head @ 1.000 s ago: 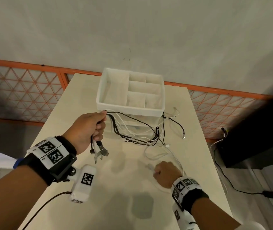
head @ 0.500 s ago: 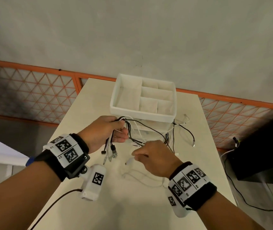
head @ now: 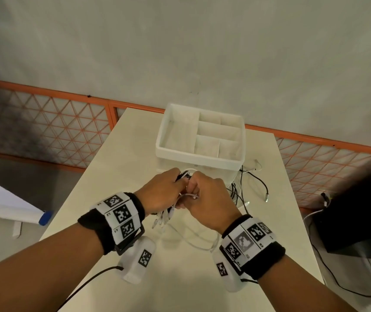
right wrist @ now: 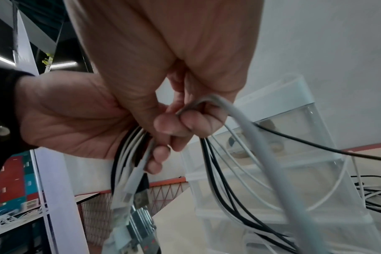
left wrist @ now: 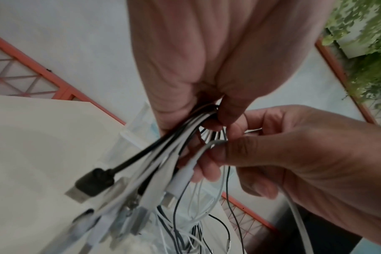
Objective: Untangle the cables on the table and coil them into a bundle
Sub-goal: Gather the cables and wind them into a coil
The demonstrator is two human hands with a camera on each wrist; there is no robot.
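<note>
My left hand (head: 168,188) grips a bundle of black and white cables (left wrist: 176,142) above the table, their USB plugs (left wrist: 91,183) hanging below the fist. My right hand (head: 204,194) is pressed against it and pinches the end of a thick white cable (right wrist: 246,123) between thumb and fingers, laying it against the bundle. That cable droops in a loop (head: 198,242) to the table. In the right wrist view the left hand (right wrist: 76,120) holds the strands (right wrist: 128,149) at the left. More cable slack (head: 240,192) lies tangled by the box's right corner.
A white compartment box (head: 200,158) stands on the table (head: 121,167) just behind my hands. A black cable end (head: 266,195) lies loose to the right. Orange lattice fencing (head: 67,124) runs behind the table, and dark furniture (head: 355,212) stands at the right.
My right hand lifted from the table with the white cable end and moved up-left to meet my left hand. The left hand kept its grip on the bundle.
</note>
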